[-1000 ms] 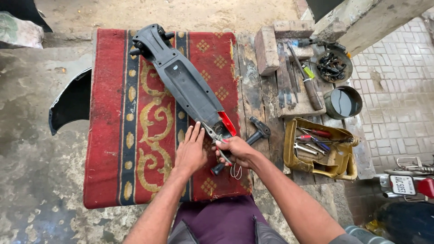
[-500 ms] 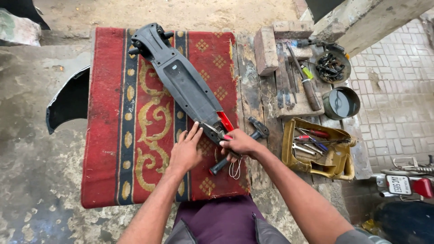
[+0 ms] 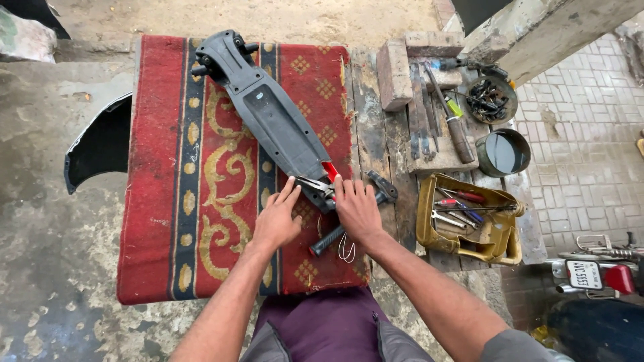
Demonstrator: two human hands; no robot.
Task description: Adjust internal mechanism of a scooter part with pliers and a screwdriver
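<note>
A long black plastic panel (image 3: 268, 114) lies diagonally on the red rug (image 3: 161, 167) covering the bench. The left hand (image 3: 276, 220) and right hand (image 3: 357, 209), fingers spread, press its near end, perhaps steadying pliers (image 3: 314, 184).

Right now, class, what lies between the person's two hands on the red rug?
In the head view, the near end of the long black plastic part, with metal bits and a red piece, lies between the left hand and right hand.
</note>
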